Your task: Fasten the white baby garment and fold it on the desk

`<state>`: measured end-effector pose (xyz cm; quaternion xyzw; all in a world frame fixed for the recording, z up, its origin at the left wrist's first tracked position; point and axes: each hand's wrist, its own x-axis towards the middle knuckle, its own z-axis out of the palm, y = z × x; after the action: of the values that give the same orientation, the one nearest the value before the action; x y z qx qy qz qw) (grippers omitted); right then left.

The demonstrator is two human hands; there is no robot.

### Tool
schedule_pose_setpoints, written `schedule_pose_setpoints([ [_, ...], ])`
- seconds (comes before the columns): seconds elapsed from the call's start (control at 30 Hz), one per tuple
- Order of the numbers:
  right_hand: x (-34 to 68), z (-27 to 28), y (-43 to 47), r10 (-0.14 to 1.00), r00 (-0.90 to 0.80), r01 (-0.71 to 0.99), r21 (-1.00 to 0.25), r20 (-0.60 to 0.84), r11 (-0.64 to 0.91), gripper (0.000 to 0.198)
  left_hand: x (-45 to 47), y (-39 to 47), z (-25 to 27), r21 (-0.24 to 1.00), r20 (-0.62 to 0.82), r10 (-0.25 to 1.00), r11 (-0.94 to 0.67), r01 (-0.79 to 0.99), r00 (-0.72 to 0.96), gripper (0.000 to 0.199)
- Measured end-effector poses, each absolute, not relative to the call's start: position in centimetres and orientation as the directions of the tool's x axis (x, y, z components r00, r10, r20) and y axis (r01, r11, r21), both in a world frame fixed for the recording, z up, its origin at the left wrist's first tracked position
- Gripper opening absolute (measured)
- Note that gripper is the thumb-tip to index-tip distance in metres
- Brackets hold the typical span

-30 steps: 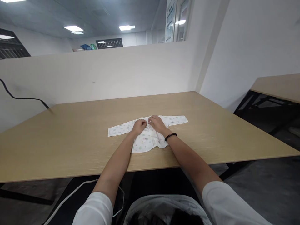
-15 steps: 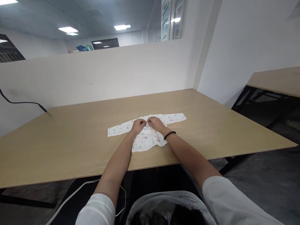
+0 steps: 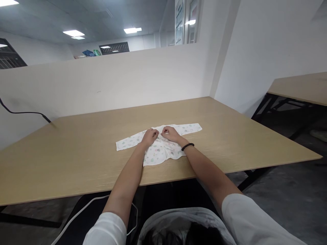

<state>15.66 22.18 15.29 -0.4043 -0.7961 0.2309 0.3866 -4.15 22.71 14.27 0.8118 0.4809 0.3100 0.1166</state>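
Note:
A small white baby shirt (image 3: 155,153) with a pale printed pattern lies on the wooden table (image 3: 84,149), its long sleeves spread to both sides and its hem towards me. Over the upper middle of its front, my left hand (image 3: 150,136) is closed, thumb and fingertips pinched at the cloth. My right hand (image 3: 170,133) pinches close beside it, the two sets of fingertips a small gap apart. A black bead bracelet (image 3: 188,146) circles my right wrist. The exact bit of cloth or tie between the fingers is too small to make out.
A white partition (image 3: 133,80) stands along the table's far edge. At the left, a black cable (image 3: 28,112) hangs with its end over the table. A white cable (image 3: 81,207) runs below the front edge. Another table (image 3: 298,89) stands off to the right.
My right hand and wrist have shifted slightly to the right, opening the gap between the fingertips a little. The left hand has barely moved, and the shirt lies nearly as before.

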Motion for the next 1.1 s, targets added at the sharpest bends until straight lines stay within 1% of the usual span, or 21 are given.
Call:
schedule_pose_setpoints([
  [0.07,16.0,15.9,21.6,0.865,-0.395,0.482,-0.732,0.310,0.482,0.025,-4.5,22.5,14.3,0.422,0.377,0.835,-0.540,0.728,0.401,0.022],
  [0.13,16.0,16.5,21.0,0.858,-0.481,0.535,-0.716,0.177,0.448,0.038,-4.6,22.2,14.3,0.384,0.364,0.835,-0.538,0.751,0.412,0.027],
  [0.2,15.7,17.0,20.4,0.840,-0.535,0.614,-0.643,0.087,0.457,0.046,-4.6,21.9,14.2,0.368,0.351,0.839,-0.532,0.762,0.416,0.031],
  [0.3,15.2,17.3,20.0,0.833,-0.552,0.697,-0.532,0.031,0.481,0.050,-4.5,21.6,14.2,0.362,0.351,0.834,-0.540,0.760,0.426,0.033],
  [0.37,15.0,17.3,20.1,0.834,-0.551,0.712,-0.509,0.021,0.483,0.043,-4.4,21.5,14.5,0.361,0.370,0.825,-0.552,0.752,0.428,0.033],
  [0.43,15.1,17.1,20.3,0.835,-0.550,0.707,-0.520,0.022,0.479,0.034,-4.1,21.4,14.8,0.376,0.404,0.815,-0.561,0.738,0.414,0.028],
  [0.5,15.5,16.9,20.7,0.834,-0.551,0.687,-0.555,0.024,0.470,0.027,-3.6,21.1,15.3,0.431,0.440,0.817,-0.557,0.710,0.373,0.019],
  [0.53,15.8,16.8,20.8,0.833,-0.553,0.669,-0.584,0.023,0.460,0.025,-3.4,21.0,15.5,0.482,0.445,0.824,-0.551,0.681,0.352,0.013],
  [0.57,16.0,16.7,21.0,0.830,-0.558,0.645,-0.619,0.019,0.448,0.024,-3.2,20.8,15.6,0.543,0.431,0.834,-0.545,0.639,0.345,0.010],
  [0.6,16.3,16.6,21.2,0.824,-0.567,0.615,-0.658,0.015,0.435,0.024,-3.1,20.6,15.8,0.609,0.400,0.844,-0.537,0.584,0.358,0.012],
  [0.67,16.9,16.6,21.6,0.801,-0.599,0.544,-0.733,0.002,0.408,0.020,-3.0,20.2,16.0,0.723,0.308,0.845,-0.506,0.470,0.437,0.021],
  [0.77,17.8,16.7,22.0,0.774,-0.633,0.466,-0.806,-0.017,0.364,0.015,-3.2,19.8,16.3,0.804,0.189,0.800,-0.459,0.378,0.569,0.032],
  [0.83,18.3,16.8,22.2,0.780,-0.626,0.436,-0.836,-0.016,0.332,0.018,-3.5,19.9,16.3,0.813,0.157,0.775,-0.453,0.366,0.612,0.034],
  [0.9,18.5,16.7,22.3,0.793,-0.609,0.409,-0.860,-0.008,0.306,0.020,-3.6,20.0,16.1,0.802,0.170,0.770,-0.471,0.367,0.615,0.033],
  [1.0,18.4,16.3,22.2,0.806,-0.592,0.374,-0.879,0.019,0.295,0.019,-3.5,20.3,15.5,0.761,0.261,0.810,-0.507,0.405,0.525,0.027],
  [1.1,17.7,15.9,22.0,0.826,-0.559,0.370,-0.870,0.071,0.325,0.020,-3.2,20.4,15.1,0.687,0.333,0.840,-0.527,0.500,0.428,0.019],
])
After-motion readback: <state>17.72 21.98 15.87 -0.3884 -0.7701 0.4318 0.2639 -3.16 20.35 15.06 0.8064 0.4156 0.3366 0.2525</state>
